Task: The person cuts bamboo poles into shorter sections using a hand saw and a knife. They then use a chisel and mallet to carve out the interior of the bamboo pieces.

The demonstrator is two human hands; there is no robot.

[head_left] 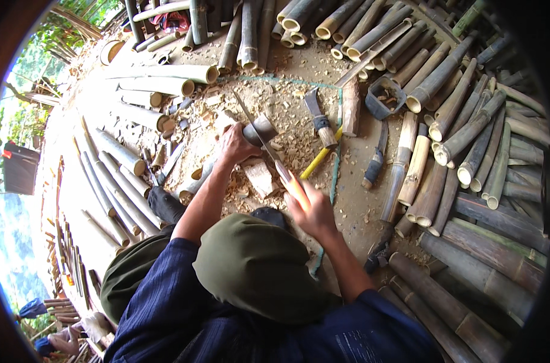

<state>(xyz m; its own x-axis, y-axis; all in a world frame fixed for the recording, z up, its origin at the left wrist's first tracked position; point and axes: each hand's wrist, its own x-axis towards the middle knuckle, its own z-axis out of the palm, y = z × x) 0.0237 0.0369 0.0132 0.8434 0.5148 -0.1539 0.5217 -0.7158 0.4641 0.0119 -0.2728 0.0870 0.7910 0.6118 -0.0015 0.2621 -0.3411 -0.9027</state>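
Note:
My right hand (311, 209) is wrapped round the orange handle of a handsaw (249, 113). Its long, narrow blade slants up and left across a short, dark bamboo section (263, 129). My left hand (235, 145) grips that section close to the blade, fingers closed over it. Just below lies a pale, cut wooden block (260, 177). An adze (316, 112) with a dark-wrapped handle rests to the right, beside a yellow strip (314, 162). Whether the blade has cut into the bamboo cannot be made out.
Wood chips (281, 100) cover the ground. Cut bamboo poles (450, 142) are piled along the right, with more poles (126, 151) at left. A sheathed-looking knife (376, 160) and a dark plastic container (385, 97) lie right. Another person (63, 342) shows at the lower left.

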